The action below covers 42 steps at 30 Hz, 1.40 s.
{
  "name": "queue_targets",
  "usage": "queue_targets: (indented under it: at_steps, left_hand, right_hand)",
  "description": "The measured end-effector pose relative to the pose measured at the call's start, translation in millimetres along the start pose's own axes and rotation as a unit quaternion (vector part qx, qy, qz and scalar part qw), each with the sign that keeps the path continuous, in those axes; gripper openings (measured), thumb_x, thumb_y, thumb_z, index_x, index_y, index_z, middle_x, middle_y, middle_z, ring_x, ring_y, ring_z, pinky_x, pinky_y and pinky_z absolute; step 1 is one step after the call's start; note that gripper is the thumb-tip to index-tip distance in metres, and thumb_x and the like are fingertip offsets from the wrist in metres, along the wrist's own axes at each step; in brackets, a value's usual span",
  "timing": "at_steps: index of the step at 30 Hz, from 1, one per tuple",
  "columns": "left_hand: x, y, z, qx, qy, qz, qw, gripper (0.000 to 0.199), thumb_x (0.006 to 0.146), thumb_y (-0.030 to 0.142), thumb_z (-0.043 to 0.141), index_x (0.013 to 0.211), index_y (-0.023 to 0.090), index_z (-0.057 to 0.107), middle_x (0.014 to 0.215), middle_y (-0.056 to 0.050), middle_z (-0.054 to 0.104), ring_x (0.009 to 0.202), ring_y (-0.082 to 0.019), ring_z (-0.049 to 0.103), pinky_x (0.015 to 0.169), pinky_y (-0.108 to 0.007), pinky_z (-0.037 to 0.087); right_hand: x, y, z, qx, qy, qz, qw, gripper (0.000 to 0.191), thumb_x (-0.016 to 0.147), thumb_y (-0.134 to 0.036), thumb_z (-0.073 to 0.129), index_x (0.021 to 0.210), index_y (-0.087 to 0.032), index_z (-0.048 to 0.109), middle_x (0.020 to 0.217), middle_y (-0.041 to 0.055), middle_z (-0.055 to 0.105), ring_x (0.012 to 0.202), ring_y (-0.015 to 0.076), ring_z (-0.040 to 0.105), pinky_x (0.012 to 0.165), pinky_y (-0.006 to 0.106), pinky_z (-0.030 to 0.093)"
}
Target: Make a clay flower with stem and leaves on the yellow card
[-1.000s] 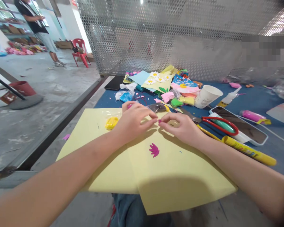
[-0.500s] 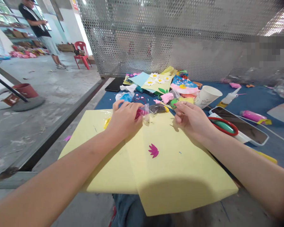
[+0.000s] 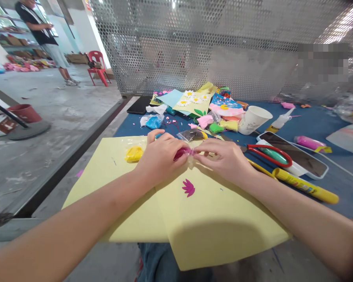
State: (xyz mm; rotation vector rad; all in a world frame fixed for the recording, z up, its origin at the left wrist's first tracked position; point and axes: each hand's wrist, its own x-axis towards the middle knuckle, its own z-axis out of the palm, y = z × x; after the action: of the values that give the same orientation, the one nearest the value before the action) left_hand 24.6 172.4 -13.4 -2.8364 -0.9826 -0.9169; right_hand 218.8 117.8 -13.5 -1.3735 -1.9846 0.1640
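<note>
My left hand (image 3: 164,158) is closed around a small clear bag of magenta clay (image 3: 181,153). From the other side, the fingertips of my right hand (image 3: 223,156) pinch the clear plastic end of that bag. Just below both hands, a magenta petal shape with several points (image 3: 188,188) lies on the yellow paper (image 3: 223,219). A clear bag of yellow clay (image 3: 133,154) rests left of my left hand. Behind my fingers sits a bag of dark clay (image 3: 191,135). What my left palm covers is hidden.
Right of my right hand lie red-handled scissors (image 3: 270,154), a phone (image 3: 300,156) and a yellow tube (image 3: 306,186). A white paper cup (image 3: 254,119) leans behind them. Daisy-decorated paper (image 3: 194,101) and clay pieces fill the back. A person (image 3: 42,35) stands far left.
My right hand has moved left and down to the bag and now grips its end. My left hand has come slightly closer to me with the bag. The yellow tube has come into view.
</note>
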Motion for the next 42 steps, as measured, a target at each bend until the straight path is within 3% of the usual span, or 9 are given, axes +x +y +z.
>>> queue_targets:
  at_steps: [7,12,15,23,28,32,34,37,42]
  left_hand:
    - [-0.2,5.4,-2.9,-0.027,-0.002,0.026,0.999,0.015,0.087,0.024,0.056,0.082,0.024,0.07,0.075,0.002,0.072,0.08,-0.017,0.061,0.106,-0.047,0.026]
    - [3.1,-11.3,2.0,0.023,0.044,-0.014,0.999,0.015,0.087,0.023,0.057,0.079,0.025,0.07,0.079,0.001,0.074,0.085,-0.021,0.061,0.103,-0.051,0.028]
    - [3.3,-18.3,2.4,0.052,0.063,-0.044,0.996,0.013,0.088,0.024,0.058,0.081,0.025,0.069,0.082,0.0,0.075,0.088,-0.022,0.061,0.102,-0.054,0.026]
    - [0.9,-4.2,-1.5,0.02,0.04,0.005,0.999,0.013,0.09,0.026,0.056,0.088,0.025,0.069,0.08,-0.001,0.074,0.086,-0.021,0.06,0.104,-0.051,0.027]
    - [0.6,-1.9,-2.4,-0.014,0.019,0.027,0.999,0.016,0.091,0.028,0.054,0.087,0.024,0.07,0.077,0.0,0.072,0.088,-0.02,0.06,0.107,-0.049,0.026]
    - [0.7,-0.5,-2.1,-0.024,0.011,0.041,0.999,0.017,0.091,0.027,0.054,0.085,0.025,0.07,0.077,0.001,0.072,0.086,-0.02,0.06,0.107,-0.049,0.026]
    - [1.1,-1.8,-1.5,-0.003,0.021,0.035,0.999,0.018,0.091,0.026,0.054,0.083,0.026,0.07,0.076,0.001,0.072,0.085,-0.019,0.06,0.107,-0.05,0.025]
    - [2.0,-8.7,0.3,0.05,0.048,0.01,0.998,0.018,0.09,0.024,0.054,0.08,0.027,0.069,0.077,0.0,0.073,0.084,-0.021,0.06,0.104,-0.052,0.026]
    - [1.7,-21.5,7.2,0.115,0.068,-0.049,0.99,0.013,0.087,0.026,0.055,0.085,0.026,0.068,0.084,-0.004,0.075,0.089,-0.027,0.059,0.103,-0.056,0.026]
  right_hand:
    - [-0.6,-9.3,0.5,-0.004,-0.023,0.015,1.0,0.011,0.08,-0.019,0.057,0.078,-0.02,0.067,0.072,0.0016,0.063,0.067,0.014,0.054,0.061,0.027,0.039]
    - [-0.7,-8.8,-1.9,0.291,-0.121,0.105,0.943,0.01,0.078,-0.028,0.058,0.074,-0.018,0.06,0.057,-0.0037,0.05,0.049,0.0091,0.042,0.049,0.024,0.036]
    - [0.1,-4.8,-2.1,0.363,-0.081,0.129,0.919,0.016,0.079,-0.033,0.062,0.078,-0.018,0.062,0.064,-0.0018,0.057,0.049,0.0084,0.045,0.049,0.024,0.039]
    - [1.5,4.9,-1.0,0.107,0.009,0.044,0.993,0.016,0.083,-0.03,0.061,0.092,-0.022,0.072,0.073,0.0018,0.066,0.062,0.013,0.055,0.056,0.026,0.041]
    - [1.2,-3.8,-1.3,-0.054,0.005,0.022,0.998,0.015,0.085,-0.032,0.059,0.087,-0.022,0.071,0.078,0.0026,0.068,0.066,0.0143,0.058,0.06,0.027,0.038]
    - [1.3,-5.5,0.0,-0.078,-0.023,0.02,0.996,0.01,0.082,-0.024,0.057,0.08,-0.02,0.066,0.074,0.003,0.066,0.068,0.0159,0.057,0.059,0.028,0.035]
    - [1.1,-5.0,-0.1,0.004,-0.063,0.057,0.996,0.008,0.08,-0.023,0.056,0.077,-0.02,0.062,0.071,0.0021,0.063,0.065,0.0151,0.055,0.057,0.027,0.035]
    - [1.2,-4.5,-2.5,0.272,-0.132,0.136,0.943,0.014,0.083,-0.03,0.053,0.074,-0.019,0.055,0.062,-0.0013,0.056,0.056,0.0125,0.052,0.055,0.026,0.041]
    - [3.7,-4.8,-8.1,0.495,-0.077,0.231,0.834,0.016,0.078,-0.033,0.066,0.08,-0.018,0.058,0.062,-0.0038,0.054,0.055,0.01,0.053,0.054,0.025,0.044]
